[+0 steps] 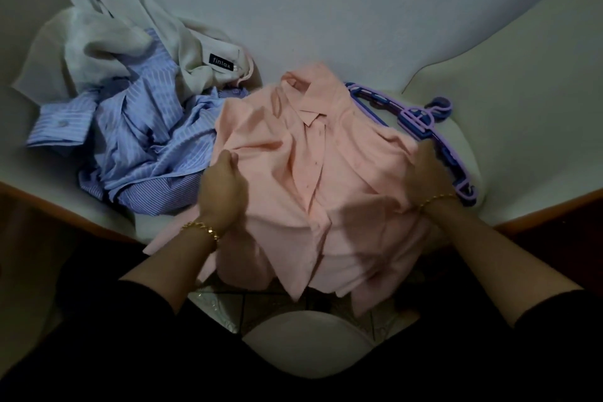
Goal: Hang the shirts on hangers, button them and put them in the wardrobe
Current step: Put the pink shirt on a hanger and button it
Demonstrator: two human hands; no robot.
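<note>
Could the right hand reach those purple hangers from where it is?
Probably yes. The right hand holds the pink shirt right beside the purple hangers, whose near end lies uncovered; it would have to let go first.

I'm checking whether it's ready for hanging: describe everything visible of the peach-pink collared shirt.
The peach-pink collared shirt, thin creased cloth, lies front up on the white surface, collar away from the person, hem hanging over the near edge. The left hand grips its left side, the right hand its right. It overlaps purple plastic hangers.
</note>
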